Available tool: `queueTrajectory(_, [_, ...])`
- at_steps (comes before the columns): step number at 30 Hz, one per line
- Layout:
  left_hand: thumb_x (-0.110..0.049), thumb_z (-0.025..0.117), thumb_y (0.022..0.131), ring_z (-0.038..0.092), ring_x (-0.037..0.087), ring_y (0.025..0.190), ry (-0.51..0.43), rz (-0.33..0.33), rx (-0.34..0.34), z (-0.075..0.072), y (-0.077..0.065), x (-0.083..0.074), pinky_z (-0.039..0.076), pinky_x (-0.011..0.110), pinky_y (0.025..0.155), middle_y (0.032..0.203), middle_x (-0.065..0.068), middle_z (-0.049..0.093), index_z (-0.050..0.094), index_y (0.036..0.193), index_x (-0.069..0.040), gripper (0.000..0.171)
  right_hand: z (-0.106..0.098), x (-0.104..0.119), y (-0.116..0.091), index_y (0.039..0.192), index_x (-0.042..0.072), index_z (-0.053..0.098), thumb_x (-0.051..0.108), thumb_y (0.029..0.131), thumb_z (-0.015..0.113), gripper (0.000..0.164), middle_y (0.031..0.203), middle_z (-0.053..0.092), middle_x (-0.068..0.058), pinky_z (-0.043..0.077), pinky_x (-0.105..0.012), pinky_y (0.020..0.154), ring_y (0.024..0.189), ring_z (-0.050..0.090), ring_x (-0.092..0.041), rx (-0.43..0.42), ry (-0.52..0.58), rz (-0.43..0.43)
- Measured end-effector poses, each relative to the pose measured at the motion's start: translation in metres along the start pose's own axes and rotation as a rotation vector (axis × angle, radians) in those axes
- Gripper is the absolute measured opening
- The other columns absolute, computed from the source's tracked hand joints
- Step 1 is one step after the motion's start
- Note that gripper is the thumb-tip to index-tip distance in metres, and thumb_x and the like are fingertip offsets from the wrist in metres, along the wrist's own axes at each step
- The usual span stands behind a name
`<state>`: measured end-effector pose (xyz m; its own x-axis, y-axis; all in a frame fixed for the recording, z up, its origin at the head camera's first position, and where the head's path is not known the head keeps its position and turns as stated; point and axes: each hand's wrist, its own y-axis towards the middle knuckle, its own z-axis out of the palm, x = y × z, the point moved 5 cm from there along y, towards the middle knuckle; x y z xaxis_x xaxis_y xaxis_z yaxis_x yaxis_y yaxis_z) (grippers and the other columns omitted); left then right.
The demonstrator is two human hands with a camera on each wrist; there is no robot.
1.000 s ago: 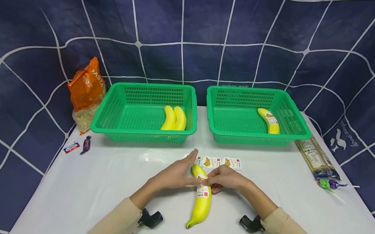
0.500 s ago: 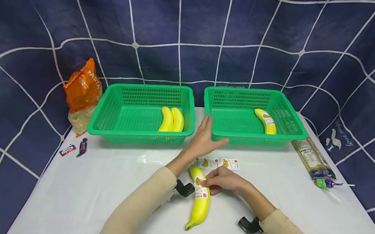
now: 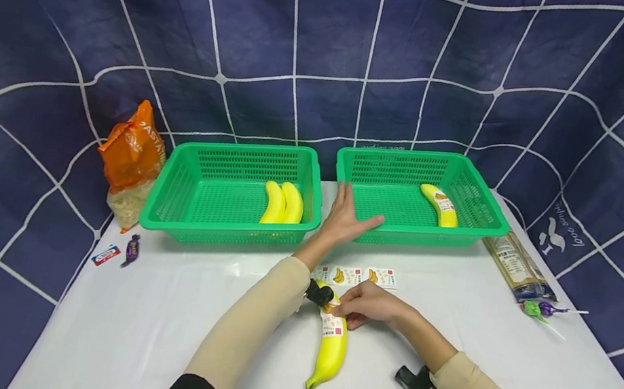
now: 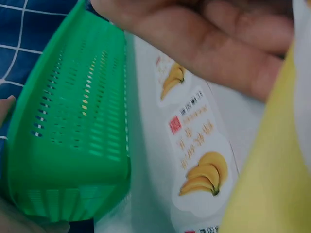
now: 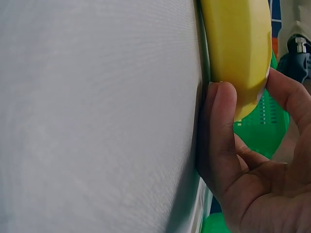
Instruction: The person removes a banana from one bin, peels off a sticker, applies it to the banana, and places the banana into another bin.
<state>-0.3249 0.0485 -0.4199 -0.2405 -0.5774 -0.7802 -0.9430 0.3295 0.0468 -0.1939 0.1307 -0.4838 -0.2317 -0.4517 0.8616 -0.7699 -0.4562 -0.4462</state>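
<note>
A yellow banana [image 3: 329,356] with a white label [image 3: 332,326] on its upper half lies on the table in the head view. My right hand [image 3: 371,302] grips it from the right near its upper end, which the left wrist camera partly hides. In the right wrist view, fingers press along the side of the banana [image 5: 238,43]. My left hand [image 3: 339,223] is at the near-left corner of the right green basket [image 3: 404,236], thumb spread, fingers straight. Banana stickers [image 4: 197,160] lie in a row between the basket and the banana.
The left green basket [image 3: 218,234] holds two bananas [image 3: 283,205], and one labelled banana [image 3: 439,206] lies in the right basket. An orange pasta bag [image 3: 132,157] and small candies [image 3: 132,250] are at left. A long packet [image 3: 517,263] and lollipops [image 3: 541,308] are at right.
My left hand has left the banana and moved forward to the right basket's corner. My right hand stays on the banana. The head view has shifted slightly.
</note>
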Motion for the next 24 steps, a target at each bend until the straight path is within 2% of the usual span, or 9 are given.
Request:
queueTrajectory(4, [-0.061,0.065,0.083,0.015,0.038,0.150,-0.017,-0.006,-0.002,0.0020,0.0016,0.0051,0.029,0.060,0.115,0.164,0.005,-0.019,-0.010,0.156,-0.012,0.115,0.0007,-0.0017,0.0009,0.091,-0.001,0.072,0.019,0.082,0.073,0.022,0.068,0.067,0.001,0.057,-0.021,0.058,0.056,0.059,-0.007,0.008,0.000,-0.002])
queueTrajectory(7, [-0.062,0.066,0.081,0.020,0.039,0.149,-0.035,-0.004,-0.004,0.0030,0.0024,0.0074,0.031,0.061,0.114,0.164,0.002,-0.019,-0.009,0.156,-0.013,0.117,0.0001,-0.0024,0.0015,0.089,-0.001,0.072,0.019,0.082,0.074,0.021,0.067,0.066,0.001,0.056,-0.021,0.057,0.055,0.059,-0.007,0.003,-0.002,-0.002])
queueTrajectory(14, [-0.062,0.070,0.078,0.018,0.036,0.150,-0.059,-0.004,-0.005,0.0034,0.0028,0.0090,0.034,0.057,0.114,0.164,-0.001,-0.021,-0.011,0.156,-0.014,0.122,-0.0003,-0.0013,0.0007,0.091,-0.002,0.072,0.018,0.082,0.074,0.022,0.068,0.067,0.001,0.056,-0.021,0.057,0.055,0.059,-0.007,-0.001,0.016,0.002])
queueTrajectory(24, [-0.059,0.073,0.077,0.010,0.030,0.152,-0.088,-0.002,-0.010,0.0049,0.0044,0.0101,0.030,0.053,0.117,0.164,-0.002,-0.022,-0.012,0.156,-0.014,0.125,-0.0007,-0.0006,0.0016,0.093,-0.003,0.073,0.018,0.081,0.074,0.024,0.067,0.067,0.001,0.057,-0.022,0.057,0.054,0.060,-0.007,-0.003,0.036,0.011])
